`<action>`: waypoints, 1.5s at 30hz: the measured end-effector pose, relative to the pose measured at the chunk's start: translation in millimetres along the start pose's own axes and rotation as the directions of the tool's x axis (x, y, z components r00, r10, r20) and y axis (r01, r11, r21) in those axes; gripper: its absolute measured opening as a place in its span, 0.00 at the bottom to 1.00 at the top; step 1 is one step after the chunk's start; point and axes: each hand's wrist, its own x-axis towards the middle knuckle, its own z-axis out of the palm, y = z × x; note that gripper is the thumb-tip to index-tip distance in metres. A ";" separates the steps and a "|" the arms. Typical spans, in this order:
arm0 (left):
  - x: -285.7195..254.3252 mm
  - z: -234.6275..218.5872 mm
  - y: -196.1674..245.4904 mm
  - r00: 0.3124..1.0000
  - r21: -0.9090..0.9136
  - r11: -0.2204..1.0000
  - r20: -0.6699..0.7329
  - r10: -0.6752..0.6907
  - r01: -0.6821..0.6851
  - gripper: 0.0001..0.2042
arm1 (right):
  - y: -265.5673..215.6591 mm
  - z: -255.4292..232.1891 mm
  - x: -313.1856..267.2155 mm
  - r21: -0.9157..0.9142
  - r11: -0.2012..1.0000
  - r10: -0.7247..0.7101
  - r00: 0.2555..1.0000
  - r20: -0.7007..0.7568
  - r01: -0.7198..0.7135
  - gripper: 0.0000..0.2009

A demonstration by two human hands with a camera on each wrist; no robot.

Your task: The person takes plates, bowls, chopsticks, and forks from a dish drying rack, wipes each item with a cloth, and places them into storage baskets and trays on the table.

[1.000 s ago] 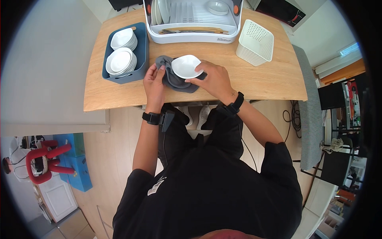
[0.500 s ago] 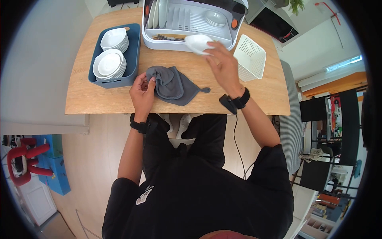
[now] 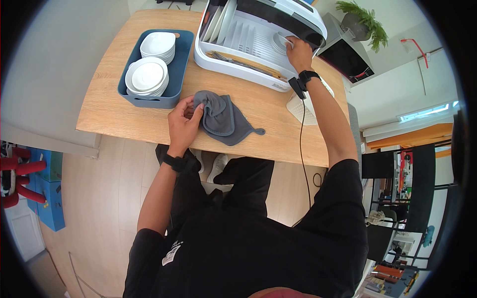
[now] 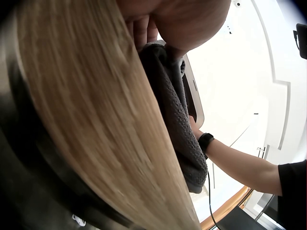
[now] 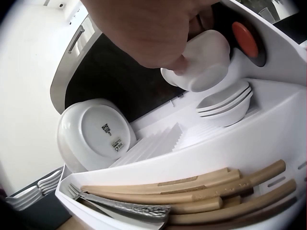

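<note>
My right hand (image 3: pixel 300 54) reaches into the white dish rack (image 3: pixel 243 74). It grips a small white bowl (image 5: pixel 206 64) by the rim, thumb on the near side. Under that bowl, several shallow white dishes (image 5: pixel 225 108) sit stacked on the ribbed floor of the rack; the held bowl hangs apart above them in the right wrist view. On the table, my left hand (image 3: pixel 184 124) pinches the edge of a grey cloth (image 3: pixel 223 119) between thumb and fingers. The cloth lies partly bunched, its hanging loop pointing right.
A blue bin (image 3: pixel 186 59) with stacked white bowls (image 3: pixel 148 77) stands at the left. Larger plates (image 3: pixel 218 22) lean in the rack's left end; wooden-handled utensils (image 5: pixel 206 191) and forks fill its front trough. Beyond my right forearm sits a white perforated basket (image 3: pixel 303 110).
My right hand has carried the bowl from over the cloth up and right into the dish rack. My left hand has stayed at the cloth. The head view has turned.
</note>
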 end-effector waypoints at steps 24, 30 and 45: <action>-0.9 1.5 2.7 1.000 0.002 1.000 0.001 -0.009 0.009 0.13 | 1.9 36.2 18.2 -0.136 0.984 0.150 0.941 0.304 -0.113 0.15; 0.1 2.5 -0.4 1.000 0.013 1.000 -0.009 0.004 -0.004 0.13 | 10.5 44.3 21.1 -0.148 0.986 0.120 0.936 0.330 -0.074 0.14; -0.6 2.5 3.2 1.000 0.002 1.000 -0.029 -0.001 0.002 0.14 | -24.8 13.5 21.8 0.074 0.996 0.042 0.998 0.040 -0.045 0.12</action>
